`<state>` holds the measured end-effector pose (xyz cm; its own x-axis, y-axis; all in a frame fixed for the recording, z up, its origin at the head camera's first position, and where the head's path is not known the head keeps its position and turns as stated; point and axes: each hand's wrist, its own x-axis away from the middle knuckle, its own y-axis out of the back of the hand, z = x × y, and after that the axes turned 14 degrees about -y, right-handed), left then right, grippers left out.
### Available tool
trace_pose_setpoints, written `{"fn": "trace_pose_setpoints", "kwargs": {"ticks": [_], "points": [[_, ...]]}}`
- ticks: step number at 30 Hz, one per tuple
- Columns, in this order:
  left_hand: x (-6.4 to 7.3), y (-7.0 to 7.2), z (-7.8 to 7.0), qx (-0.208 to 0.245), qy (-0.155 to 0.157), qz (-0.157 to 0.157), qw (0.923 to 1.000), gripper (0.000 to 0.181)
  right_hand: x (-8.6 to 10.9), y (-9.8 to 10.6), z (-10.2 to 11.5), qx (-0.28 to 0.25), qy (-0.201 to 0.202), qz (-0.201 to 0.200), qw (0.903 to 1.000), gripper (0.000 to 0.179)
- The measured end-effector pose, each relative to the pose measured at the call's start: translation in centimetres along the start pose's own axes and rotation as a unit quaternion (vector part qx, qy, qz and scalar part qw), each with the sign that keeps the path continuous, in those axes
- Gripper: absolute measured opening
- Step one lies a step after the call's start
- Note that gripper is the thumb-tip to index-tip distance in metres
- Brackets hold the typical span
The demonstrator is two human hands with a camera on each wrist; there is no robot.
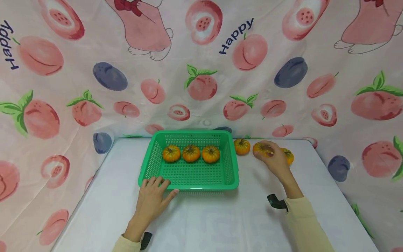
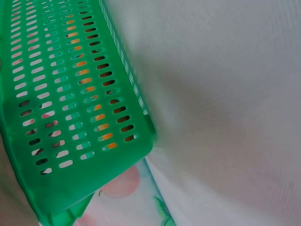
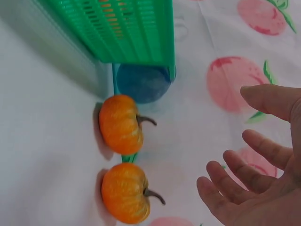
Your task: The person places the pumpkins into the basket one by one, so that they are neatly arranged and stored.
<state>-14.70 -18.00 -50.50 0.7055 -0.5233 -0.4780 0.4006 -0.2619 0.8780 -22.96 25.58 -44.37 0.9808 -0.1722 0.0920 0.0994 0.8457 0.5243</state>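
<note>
Three pumpkins [image 1: 191,154] occupy the basket [image 1: 189,187]; three line the worktop's [image 1: 220,224] far edge. Left hand [image 1: 151,198] lies loose on the basket's near-left corner. Right hand [image 1: 277,160], spread wide, hovers at the middle loose pumpkin [image 1: 258,147]: apparently pick-up, next requiring finger closure.

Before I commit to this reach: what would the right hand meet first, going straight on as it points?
The right hand would probably first meet the middle pumpkin of the three outside the green basket, though the hand's height is hard to judge and it might pass above.
</note>
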Motion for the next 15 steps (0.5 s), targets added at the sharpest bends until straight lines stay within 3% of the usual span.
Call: {"fn": "trace_pose_setpoints", "kwargs": {"ticks": [15], "points": [[0.0, 0.0, 0.1, -0.007, -0.008, -0.010, 0.9999, 0.044, 0.0, 2.1, -1.9, 0.039, -0.035, -0.070, 0.9961, 0.053]]}}
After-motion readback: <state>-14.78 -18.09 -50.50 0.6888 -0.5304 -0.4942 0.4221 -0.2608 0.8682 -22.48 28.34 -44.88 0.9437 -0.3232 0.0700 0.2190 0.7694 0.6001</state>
